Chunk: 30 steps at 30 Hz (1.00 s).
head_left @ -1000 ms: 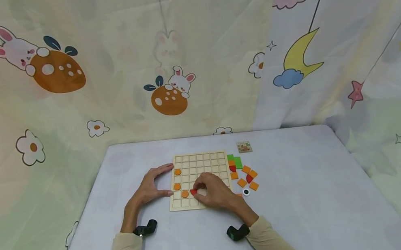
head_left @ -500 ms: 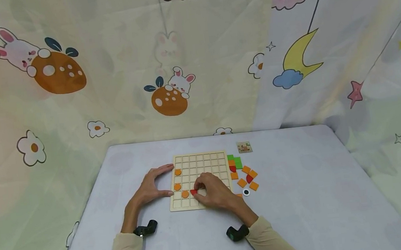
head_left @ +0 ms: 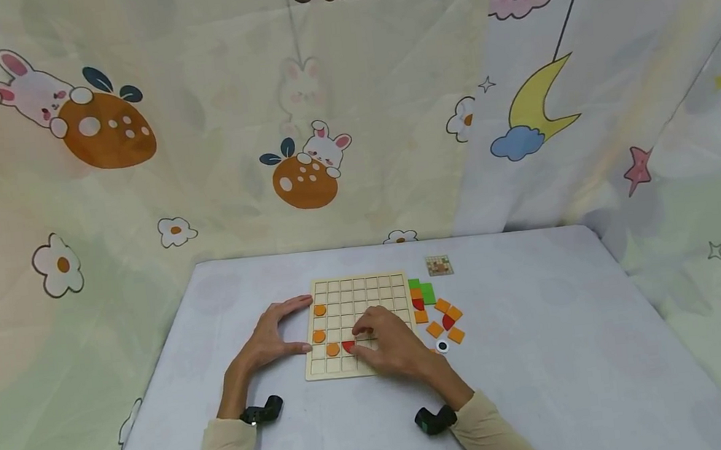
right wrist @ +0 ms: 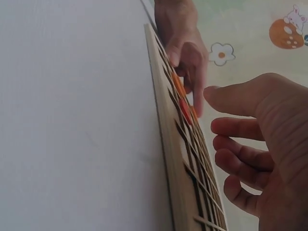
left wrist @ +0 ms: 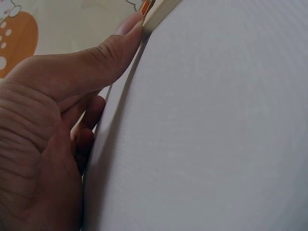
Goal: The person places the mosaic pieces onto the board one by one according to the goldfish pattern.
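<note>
A pale wooden grid board (head_left: 377, 288) lies on the table. Fingers and thumb of my left hand (head_left: 271, 337) are spread along its left edge, with the thumb tip right at the rim in the left wrist view. Three orange discs, one of them a disc (head_left: 332, 350) in a lower row, sit in cells on the left side. Beside that disc a red quarter-circle piece (head_left: 347, 346) lies in its cell. Over the board just right of this piece is my right hand (head_left: 391, 345); in the right wrist view its thumb and fingers are apart with nothing between them.
Right of the board lie several orange squares (head_left: 434, 329), a red piece (head_left: 448, 322), green pieces (head_left: 428, 292) and a white disc with a black ring (head_left: 442, 346). A small patterned card (head_left: 439, 265) is at the back. A printed curtain (head_left: 391, 141) hangs behind the table.
My right hand has let go of the red quarter-circle piece and moved slightly right, its fingers parting. The red piece stays in its cell. My left hand has not moved.
</note>
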{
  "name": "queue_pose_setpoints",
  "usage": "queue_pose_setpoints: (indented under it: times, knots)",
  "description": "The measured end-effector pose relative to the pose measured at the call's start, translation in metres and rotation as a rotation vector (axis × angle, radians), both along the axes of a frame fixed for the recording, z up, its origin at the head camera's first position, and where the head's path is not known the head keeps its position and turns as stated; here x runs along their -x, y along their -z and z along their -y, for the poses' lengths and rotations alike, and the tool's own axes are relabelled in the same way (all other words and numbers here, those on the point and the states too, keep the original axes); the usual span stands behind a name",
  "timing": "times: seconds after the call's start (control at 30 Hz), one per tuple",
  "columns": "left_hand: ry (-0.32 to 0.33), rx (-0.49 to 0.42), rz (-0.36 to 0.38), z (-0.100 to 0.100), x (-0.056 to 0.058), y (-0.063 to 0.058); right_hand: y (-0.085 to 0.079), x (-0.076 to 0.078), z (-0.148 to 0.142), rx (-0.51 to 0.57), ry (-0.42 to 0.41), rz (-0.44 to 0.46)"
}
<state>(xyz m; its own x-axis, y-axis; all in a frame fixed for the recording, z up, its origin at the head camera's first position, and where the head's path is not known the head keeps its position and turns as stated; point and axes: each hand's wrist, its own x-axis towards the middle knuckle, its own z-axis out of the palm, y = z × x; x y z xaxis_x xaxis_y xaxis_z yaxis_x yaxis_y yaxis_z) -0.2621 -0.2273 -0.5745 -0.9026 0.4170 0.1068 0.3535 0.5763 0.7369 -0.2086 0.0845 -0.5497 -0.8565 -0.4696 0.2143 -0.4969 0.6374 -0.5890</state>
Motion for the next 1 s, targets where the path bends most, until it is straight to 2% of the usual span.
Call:
queue_pose_setpoints:
  times: [0.33, 0.6, 0.8, 1.0]
  knots:
    - [0.002, -0.013, 0.0, 0.001, -0.001, -0.001, -0.008, -0.002, -0.037, 0.063, 0.081, 0.039]
    - [-0.004, -0.013, 0.021, 0.001, 0.0, -0.002, -0.012, -0.008, -0.072, 0.088, 0.129, 0.013]
    - [-0.001, -0.006, 0.023, 0.001, 0.002, -0.001, -0.009, -0.012, -0.101, 0.098, 0.174, -0.012]
    - [0.011, -0.014, 0.006, 0.001, 0.002, 0.0, -0.005, -0.019, -0.125, 0.097, 0.186, 0.005]
